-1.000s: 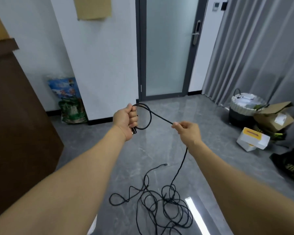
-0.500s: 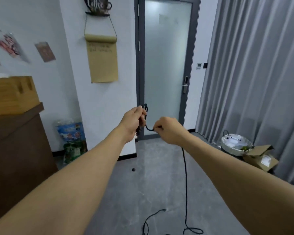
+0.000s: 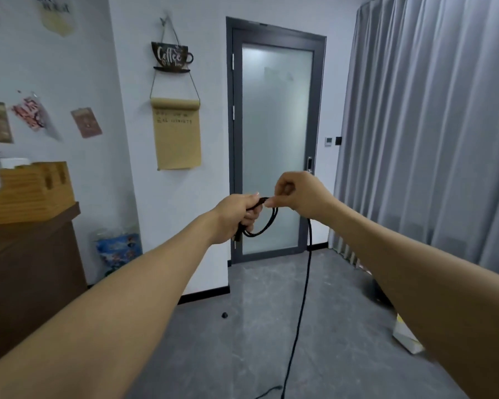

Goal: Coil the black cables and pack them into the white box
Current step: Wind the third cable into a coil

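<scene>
The left hand (image 3: 238, 210) gripped small loops of the thin black cable (image 3: 261, 224). The right hand (image 3: 297, 195), just beside it, pinched the cable, which hung down below.

Grey polished floor (image 3: 271, 326): black cable (image 3: 297, 335) trailing down at near edge; small black object (image 3: 224, 314) near wall.

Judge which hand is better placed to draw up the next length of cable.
Probably the right hand: it pinches the black cable where it trails to the floor, while the left hand grips the finished loop.
</scene>
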